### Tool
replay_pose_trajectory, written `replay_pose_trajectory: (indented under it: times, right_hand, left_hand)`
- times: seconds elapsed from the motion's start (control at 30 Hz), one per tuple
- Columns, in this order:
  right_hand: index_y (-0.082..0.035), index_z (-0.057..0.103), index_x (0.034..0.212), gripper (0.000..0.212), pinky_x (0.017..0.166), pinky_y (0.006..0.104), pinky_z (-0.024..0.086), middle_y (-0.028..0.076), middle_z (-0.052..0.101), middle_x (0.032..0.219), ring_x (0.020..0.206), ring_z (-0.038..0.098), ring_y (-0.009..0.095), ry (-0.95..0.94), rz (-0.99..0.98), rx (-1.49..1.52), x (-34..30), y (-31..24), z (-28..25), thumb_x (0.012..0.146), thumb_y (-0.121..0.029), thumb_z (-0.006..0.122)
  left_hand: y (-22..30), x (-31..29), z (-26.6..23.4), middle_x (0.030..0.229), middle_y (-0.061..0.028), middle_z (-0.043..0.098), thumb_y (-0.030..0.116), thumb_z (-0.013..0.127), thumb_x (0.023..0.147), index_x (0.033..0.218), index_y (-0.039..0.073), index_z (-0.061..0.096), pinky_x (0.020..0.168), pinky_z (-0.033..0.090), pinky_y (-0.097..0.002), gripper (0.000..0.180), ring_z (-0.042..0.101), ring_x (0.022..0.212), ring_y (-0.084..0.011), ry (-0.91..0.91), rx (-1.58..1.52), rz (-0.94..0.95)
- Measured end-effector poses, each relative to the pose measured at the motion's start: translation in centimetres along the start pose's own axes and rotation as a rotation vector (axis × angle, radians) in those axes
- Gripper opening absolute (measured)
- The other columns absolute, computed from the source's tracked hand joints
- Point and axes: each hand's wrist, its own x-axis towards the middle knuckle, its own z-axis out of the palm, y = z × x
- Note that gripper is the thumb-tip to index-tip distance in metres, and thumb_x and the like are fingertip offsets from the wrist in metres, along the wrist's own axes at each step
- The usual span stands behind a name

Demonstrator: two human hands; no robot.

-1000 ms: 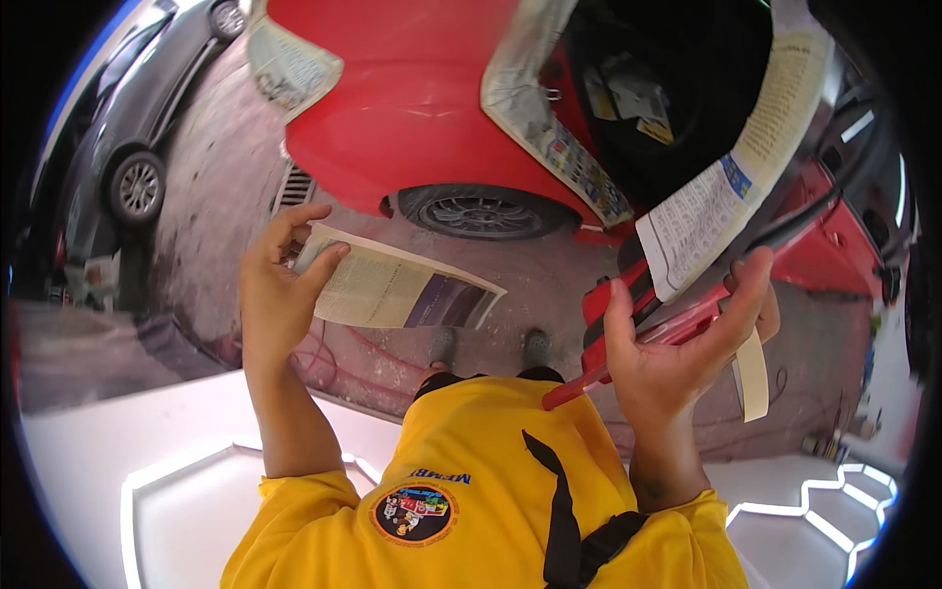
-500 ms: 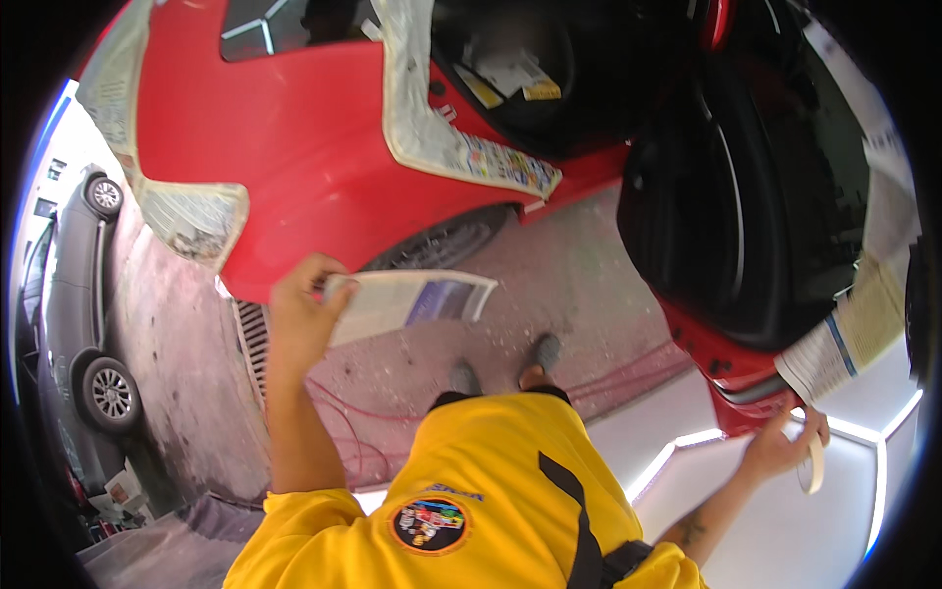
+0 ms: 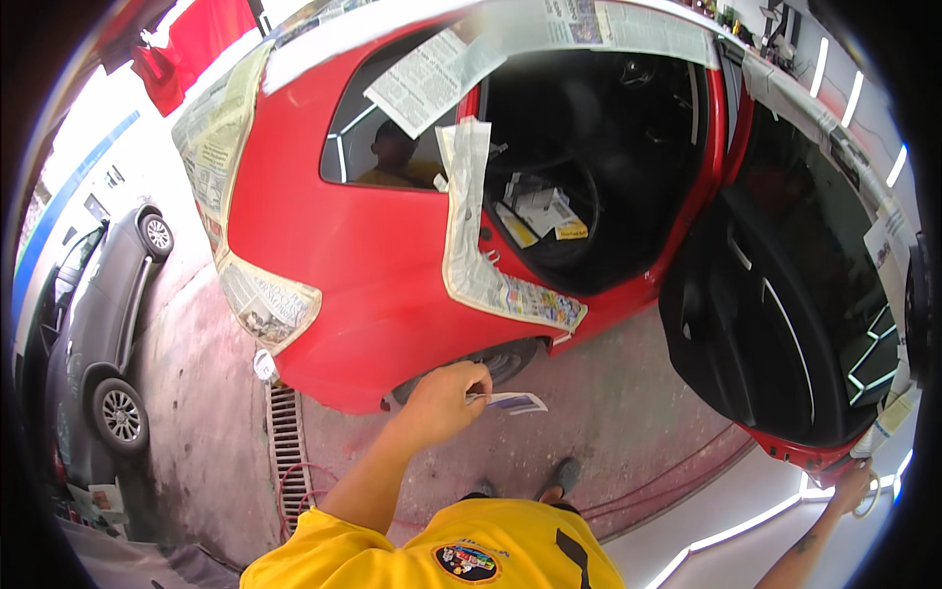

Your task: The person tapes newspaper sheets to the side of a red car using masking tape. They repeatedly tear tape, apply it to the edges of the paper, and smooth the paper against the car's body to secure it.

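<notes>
My left hand (image 3: 446, 401) is closed in a pinch on a strip of newspaper (image 3: 520, 402), held out in front of the rear wheel of a red car (image 3: 329, 245). The strip shows nearly edge-on, with a dark blue patch on it. At the far right my right hand (image 3: 850, 489) holds a roll of pale masking tape (image 3: 867, 496), close to the edge of the open car door (image 3: 785, 294). Its fingertips are partly hidden. Taped newspaper (image 3: 469, 211) runs along the rear edge of the door opening, and another taped piece (image 3: 270, 304) covers the rear corner.
Loose newspaper (image 3: 432, 79) hangs over the rear side window. More paper (image 3: 873, 245) lines the door's window edge. A dark grey car (image 3: 93, 334) is parked at the left. Red hoses (image 3: 667, 481) lie across the floor near a drain grate (image 3: 286, 422).
The view has tilted up, showing more of the car's roof and windows. My left hand with the newspaper strip now appears farther right, and the strip has turned nearly edge-on.
</notes>
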Motion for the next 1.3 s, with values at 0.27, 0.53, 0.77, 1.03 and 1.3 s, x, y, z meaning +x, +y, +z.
replay_pose_trajectory:
  times: [0.27, 0.53, 0.77, 1.03, 1.3]
  right_hand:
    - [-0.022, 0.052, 0.17, 0.057, 0.105, 0.0668, 0.055, 0.032, 0.07, 0.144, 0.126, 0.07, 0.056, -0.015, 0.109, 0.175, 4.0, 2.9, 2.7, 0.117, -0.042, 0.047]
    - [-0.005, 0.07, 0.135, 0.038, 0.089, 0.043, 0.061, 0.008, 0.073, 0.125, 0.108, 0.072, 0.027, -0.19, -0.114, 1.457, -35.1, -19.7, 8.5, 0.118, -0.036, 0.056]
    - [-0.01, 0.059, 0.129, 0.08, 0.075, 0.0399, 0.048, 0.003, 0.057, 0.094, 0.079, 0.055, 0.02, -1.792, 0.822, 1.987, -47.2, -37.6, -15.5, 0.104, -0.086, 0.057]
    - [0.0, 0.054, 0.155, 0.056, 0.125, 0.0573, 0.049, 0.021, 0.067, 0.151, 0.142, 0.063, 0.04, -1.858, 0.709, 2.041, -48.9, -41.7, -7.2, 0.103, -0.008, 0.072]
    - [0.005, 0.057, 0.138, 0.032, 0.103, 0.0553, 0.065, 0.024, 0.072, 0.131, 0.117, 0.076, 0.041, -1.699, 0.688, 1.726, -44.7, -47.5, 4.9, 0.108, 0.0, 0.065]
  left_hand:
    - [2.9, 1.7, 2.3, 0.1, -0.0154, 0.073, 0.006, 0.082, 0.093, 0.103, 0.003, 0.072, 0.084, 0.059, -0.0416, 0.015, 0.075, 0.094, -0.033, 0.04, -0.011, 0.052]
    - [5.9, 1.7, 7.6, 0.105, -0.013, 0.074, 0.004, 0.081, 0.092, 0.105, 0.004, 0.071, 0.085, 0.06, -0.0415, 0.017, 0.074, 0.094, -0.0345, 0.195, -0.171, 0.28]
    - [5.6, -1.3, 9.9, 0.109, -0.0055, 0.075, 0.01, 0.083, 0.085, 0.101, 0.011, 0.072, 0.09, 0.06, -0.0448, 0.019, 0.073, 0.105, -0.0293, 0.082, -0.037, 0.764]
    - [2.0, -2.6, 11.2, 0.11, -0.0036, 0.077, 0.012, 0.083, 0.083, 0.099, 0.013, 0.075, 0.09, 0.06, -0.0443, 0.018, 0.074, 0.104, -0.0275, -0.033, -0.016, 0.819]
    - [-1.4, 0.0, 18.2, 0.097, -0.007, 0.081, 0.002, 0.086, 0.083, 0.095, 0.01, 0.079, 0.083, 0.061, -0.0423, 0.017, 0.077, 0.088, -0.03, 0.071, -0.203, 0.412]
